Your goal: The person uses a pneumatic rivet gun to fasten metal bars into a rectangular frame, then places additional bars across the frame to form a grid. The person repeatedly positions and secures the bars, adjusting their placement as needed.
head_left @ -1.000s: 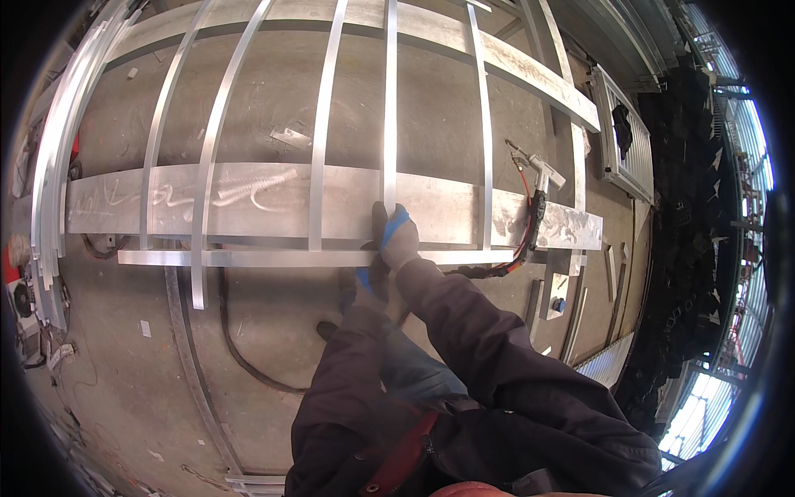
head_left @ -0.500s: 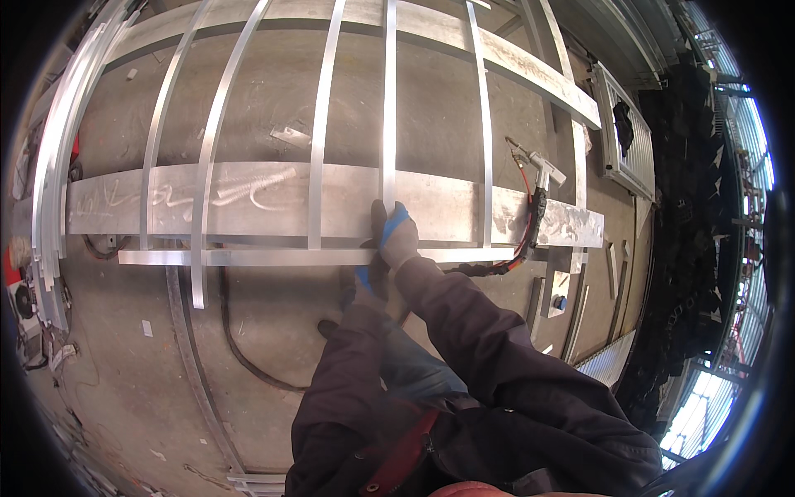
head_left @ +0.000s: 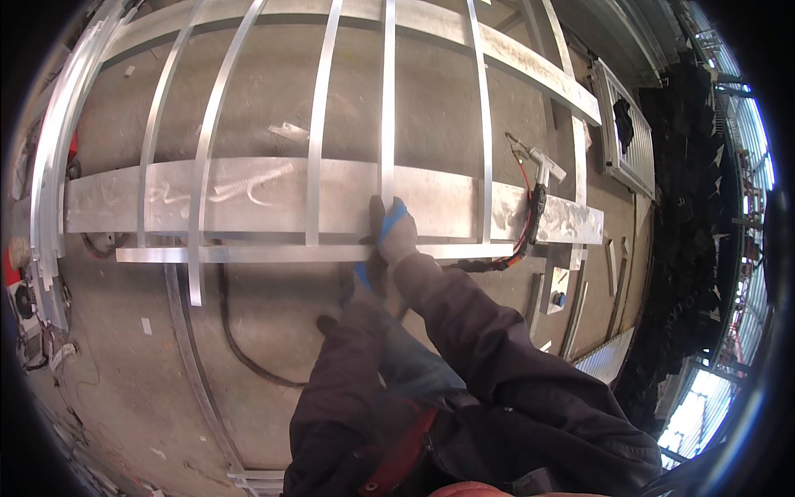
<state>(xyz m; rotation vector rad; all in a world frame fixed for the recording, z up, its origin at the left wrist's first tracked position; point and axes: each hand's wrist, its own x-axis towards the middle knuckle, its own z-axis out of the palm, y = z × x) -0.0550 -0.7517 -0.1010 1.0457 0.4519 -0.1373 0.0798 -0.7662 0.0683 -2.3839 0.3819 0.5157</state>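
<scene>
Both hands wear dark gloves with blue patches. My right hand (head_left: pixel 399 232) is closed around the near end of a silvery metal slat (head_left: pixel 387 108), where it meets a crosswise metal rail (head_left: pixel 273 255). Just below and to the left, my left hand (head_left: pixel 364 280) grips that rail at the same joint; its fingertips are partly hidden by the right hand and the rail. Several more slats run away from me, roughly parallel, and one at the left (head_left: pixel 197 215) sticks out past the rail. Under them lies a wide flat metal beam (head_left: pixel 348 195).
A second beam (head_left: pixel 530 62) crosses farther off. A welding torch (head_left: pixel 543 168) with a dark cable rests on the near beam's right part. Long metal profiles (head_left: pixel 62 141) are bundled at the left. A cable (head_left: pixel 236 348) and a metal bar (head_left: pixel 190 356) lie on the floor.
Hands keep their hold at the joint. The view has shifted very slightly, so the slats and rail sit a little higher; otherwise little differs.
</scene>
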